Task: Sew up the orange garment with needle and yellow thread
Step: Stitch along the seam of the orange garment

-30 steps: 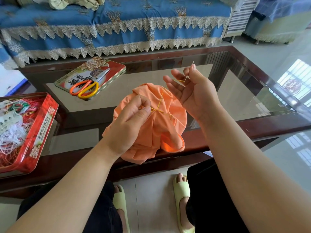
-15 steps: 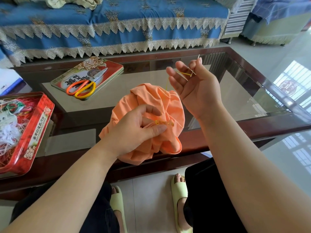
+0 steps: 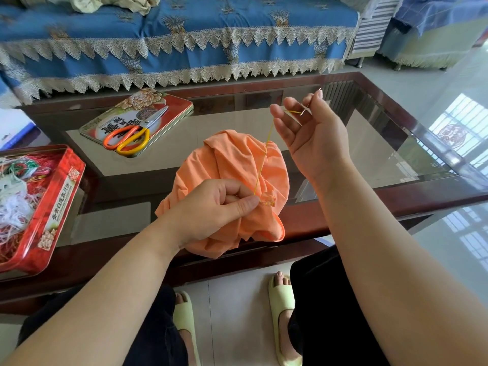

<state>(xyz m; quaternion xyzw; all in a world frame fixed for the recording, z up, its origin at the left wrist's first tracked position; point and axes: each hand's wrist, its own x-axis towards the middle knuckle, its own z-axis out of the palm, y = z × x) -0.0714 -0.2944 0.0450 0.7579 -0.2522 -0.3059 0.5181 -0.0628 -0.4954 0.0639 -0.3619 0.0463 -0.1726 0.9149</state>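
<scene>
Left hand point(image 3: 216, 207) gripped the bunched orange cloth garment point(image 3: 237, 165) above the tabletop's near edge. Right hand point(image 3: 314, 133), up and right of it, pinched the thin steel needle point(image 3: 307, 107). Yellow thread point(image 3: 262, 159) ran taut, near upright, between seam and needle.

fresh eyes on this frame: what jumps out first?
The bunched orange fabric garment at centre, gripped by the left hand over the near edge of the glass-topped wooden coffee table. A taut yellow thread runs up from it to the thin metal needle pinched in the raised right hand. Left of that, orange-and-yellow-handled scissors lie on a flat red tin lid.
</scene>
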